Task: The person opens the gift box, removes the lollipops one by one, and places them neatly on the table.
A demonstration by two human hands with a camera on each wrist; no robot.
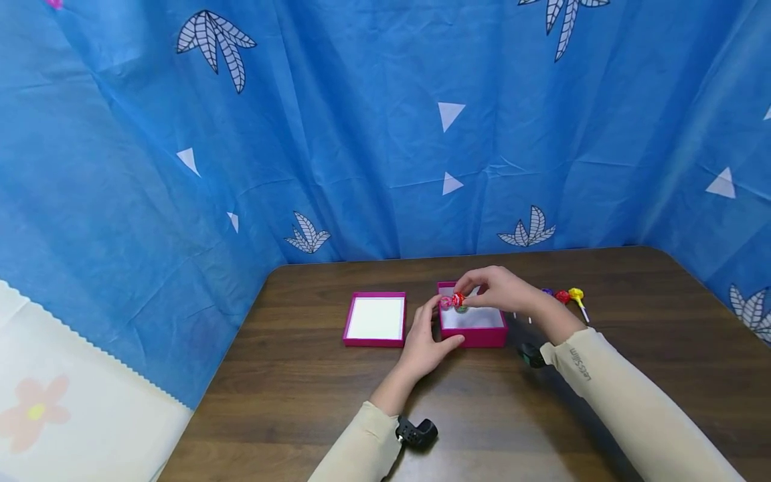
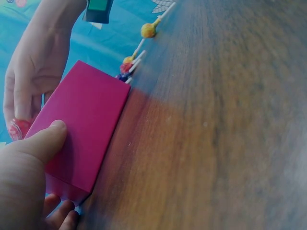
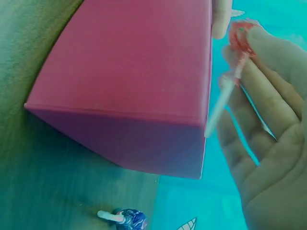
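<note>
Over the magenta box (image 1: pixel 474 337), my right hand (image 1: pixel 496 289) pinches a red-wrapped lollipop (image 1: pixel 458 299) between thumb and fingers. In the right wrist view the lollipop's white stick (image 3: pixel 220 109) slants downward beside the box wall. My left hand (image 1: pixel 424 341) grips the box at its near left corner; in the left wrist view the thumb (image 2: pixel 48 140) presses the magenta side and other fingers show past the end. A pink lollipop (image 1: pixel 446 303) and a greenish one (image 1: pixel 461 309) are at the white-lined box's left part, partly hidden by the hands.
The magenta-rimmed lid (image 1: pixel 375 342) lies left of the box, its white inside facing up. Right of the box are a yellow lollipop (image 1: pixel 576 294), a red one (image 1: pixel 563 296) and a purple one (image 1: pixel 547 291), partly behind my right arm. A blue curtain (image 1: pixel 385 134) hangs behind the wooden table (image 1: pixel 289 375).
</note>
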